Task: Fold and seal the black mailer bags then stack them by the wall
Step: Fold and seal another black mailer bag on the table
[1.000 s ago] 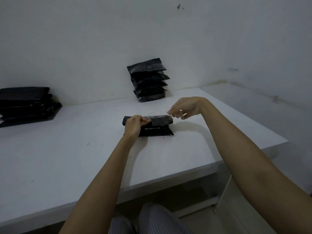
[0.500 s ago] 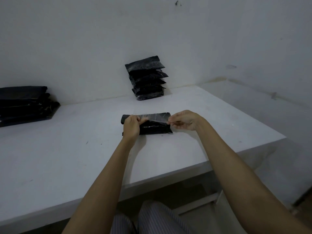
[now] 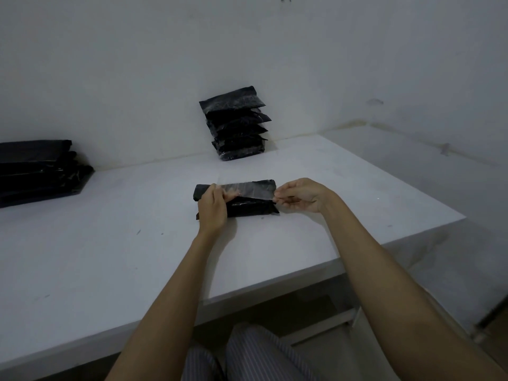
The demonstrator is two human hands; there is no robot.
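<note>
A folded black mailer bag (image 3: pixel 247 207) lies in the middle of the white table (image 3: pixel 110 257). Its shiny flap (image 3: pixel 250 189) stands raised across the top. My left hand (image 3: pixel 213 207) pinches the flap's left end and rests on the bag. At the bag's right end, my right hand (image 3: pixel 303 195) pinches the flap's other corner. A stack of several sealed black bags (image 3: pixel 236 125) leans against the wall behind it.
A second pile of black bags (image 3: pixel 38 171) sits at the far left by the wall. The table's right edge (image 3: pixel 412 235) drops to the floor. My striped trouser legs (image 3: pixel 247 353) show under the near edge.
My right hand came down from above the bag to its right end and took hold of the flap. The flap now stretches between both hands. My left hand stayed put.
</note>
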